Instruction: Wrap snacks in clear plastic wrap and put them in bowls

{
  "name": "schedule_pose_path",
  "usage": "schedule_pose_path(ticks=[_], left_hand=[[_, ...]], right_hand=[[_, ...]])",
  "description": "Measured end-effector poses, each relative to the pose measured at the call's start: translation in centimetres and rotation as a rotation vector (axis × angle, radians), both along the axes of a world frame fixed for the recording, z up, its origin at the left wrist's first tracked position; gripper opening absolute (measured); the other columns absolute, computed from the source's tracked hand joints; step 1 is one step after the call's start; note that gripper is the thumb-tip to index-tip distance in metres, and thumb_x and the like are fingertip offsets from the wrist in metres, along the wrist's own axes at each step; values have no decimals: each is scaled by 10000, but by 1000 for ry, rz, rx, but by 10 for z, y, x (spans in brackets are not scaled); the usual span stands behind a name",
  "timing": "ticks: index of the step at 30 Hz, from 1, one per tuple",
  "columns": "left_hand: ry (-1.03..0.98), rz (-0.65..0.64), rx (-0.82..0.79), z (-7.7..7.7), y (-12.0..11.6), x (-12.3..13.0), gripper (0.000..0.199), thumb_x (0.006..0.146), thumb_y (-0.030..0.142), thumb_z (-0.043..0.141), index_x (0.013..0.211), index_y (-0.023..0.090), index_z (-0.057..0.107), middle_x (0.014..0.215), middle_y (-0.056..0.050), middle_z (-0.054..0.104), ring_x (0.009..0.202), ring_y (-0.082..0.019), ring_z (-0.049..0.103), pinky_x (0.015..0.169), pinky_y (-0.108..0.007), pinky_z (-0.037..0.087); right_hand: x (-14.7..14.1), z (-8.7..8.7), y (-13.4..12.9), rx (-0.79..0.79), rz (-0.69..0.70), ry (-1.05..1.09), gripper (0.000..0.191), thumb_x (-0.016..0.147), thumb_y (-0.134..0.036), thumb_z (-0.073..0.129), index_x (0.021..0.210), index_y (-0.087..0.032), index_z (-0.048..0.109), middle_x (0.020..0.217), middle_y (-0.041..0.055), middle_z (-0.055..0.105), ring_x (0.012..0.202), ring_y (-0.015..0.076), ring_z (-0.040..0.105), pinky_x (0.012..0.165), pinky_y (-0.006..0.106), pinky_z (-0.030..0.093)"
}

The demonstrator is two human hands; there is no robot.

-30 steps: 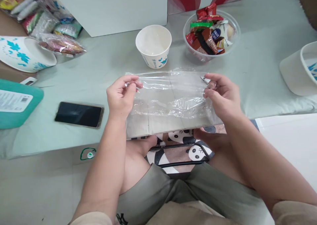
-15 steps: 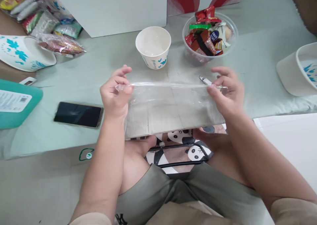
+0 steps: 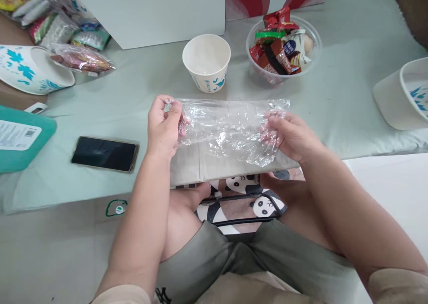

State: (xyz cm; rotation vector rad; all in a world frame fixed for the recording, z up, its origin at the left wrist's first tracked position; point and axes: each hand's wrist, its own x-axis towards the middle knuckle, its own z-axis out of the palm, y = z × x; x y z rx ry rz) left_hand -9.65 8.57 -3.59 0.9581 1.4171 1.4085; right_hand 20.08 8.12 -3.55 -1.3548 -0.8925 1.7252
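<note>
A clear, crinkled plastic bag (image 3: 222, 125) is stretched between my two hands above the front of the table. My left hand (image 3: 164, 123) grips its left end, thumb on top and fingers curled behind the film. At the opposite end, my right hand (image 3: 288, 132) pinches the bunched plastic, its fingertips partly seen through it. The loose lower part sags toward the table edge. Just beyond the bag stands a white paper cup (image 3: 207, 63) with blue leaf prints, upright with nothing visible inside. Neither hand touches the cup.
A clear bowl (image 3: 316, 56) of wrapped snacks stands behind to the right. A phone (image 3: 105, 154) and a teal container (image 3: 25, 137) lie at left, near a tipped paper tub (image 3: 36, 70) and several snack packets (image 3: 82, 59). A white tub (image 3: 389, 99) stands far right.
The bag was smooth and pulled taut; now it is crumpled and gathered in my fingers. My hands have come closer together. A small silver object by my right hand is now out of sight.
</note>
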Motion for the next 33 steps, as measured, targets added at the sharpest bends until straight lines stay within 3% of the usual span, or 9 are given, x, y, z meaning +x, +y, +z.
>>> schedule_pose_path(ticks=[3,7,10,12,18,23,26,30,33], left_hand=[[29,39,41,-2,2,-5,435,760,527,880,831,275,533,511,92,460,369,-54,351,328,-233,178],[-99,16,56,0,2,-10,507,640,601,931,751,249,584,519,82,387,407,-43,337,355,-208,245],[-194,-146,-60,4,0,-11,546,547,608,966,811,224,682,663,27,573,541,-81,546,452,-208,448],[-148,-204,-142,4,-1,-12,492,580,530,973,832,203,705,787,-23,680,629,-116,642,512,-228,527],[-60,-93,-141,-2,2,-17,305,798,458,851,749,206,685,536,26,578,354,-49,426,297,-177,258],[-74,-278,-230,1,-1,-19,297,733,344,871,964,227,725,615,-14,713,437,-139,644,353,-186,409],[-98,-285,-216,4,-3,-22,220,683,241,856,862,226,728,553,10,679,407,-126,619,360,-182,430],[-247,-237,-140,5,1,-26,129,621,257,832,663,235,712,534,9,660,459,-123,629,416,-197,493],[-267,-243,-146,5,4,-26,262,755,427,725,605,213,705,588,-43,671,532,-154,659,485,-258,545]], right_hand=[[-1,1,-2,87,-33,-58,405,605,-374,934,764,-211,599,658,-32,563,547,93,534,499,245,486],[0,-1,1,233,-102,-68,427,646,-406,908,806,-237,551,652,-52,519,552,110,541,502,270,495],[-1,-2,1,236,-70,-79,411,701,-442,872,843,-255,535,663,-43,546,607,157,607,545,317,542],[-1,-2,1,221,-73,-91,381,714,-428,855,849,-258,542,627,-44,553,566,159,594,515,315,516],[0,-3,3,265,-188,-129,241,767,-362,770,884,-255,590,521,-72,468,409,110,434,405,270,322],[2,0,3,237,-193,-79,247,737,-312,760,942,-273,629,552,-66,486,436,112,432,421,272,347],[3,-1,3,261,-154,-37,250,724,-303,777,913,-285,614,578,-60,485,464,122,452,434,275,369],[7,-2,5,287,-127,1,223,699,-375,754,727,-269,560,571,-32,514,444,133,459,438,302,388],[8,-1,6,308,-66,-12,371,724,-646,653,690,-279,617,554,7,534,472,181,536,485,362,455]])
